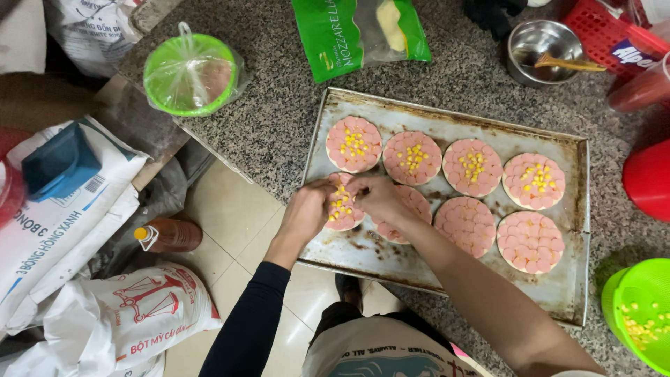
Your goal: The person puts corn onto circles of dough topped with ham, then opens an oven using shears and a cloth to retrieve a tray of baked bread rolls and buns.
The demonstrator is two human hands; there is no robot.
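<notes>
- Corn kernels [340,199], small and yellow, sit in a little heap on the near-left round pizza base [342,204], the one covered in pink sausage slices, on the battered metal baking tray [447,120].
- Left hand [305,213] rests at that base's left edge, fingers curled in close; can't tell if it's pinching any corn.
- Right hand [379,197] comes in from the other side, fingertips bunched narrow right over the kernels, looks like it's dropping or spreading them.
- Four far-row bases already have corn, three near-row ones are plain sausage.
- Risk imo: kernels roll easily, so a loose pinch could scatter them onto the greasy tray instead of the base.
- Also the green plastic bowl [638,314] of corn sits far right, so a long reach across could drag a forearm over the finished ones.
</notes>
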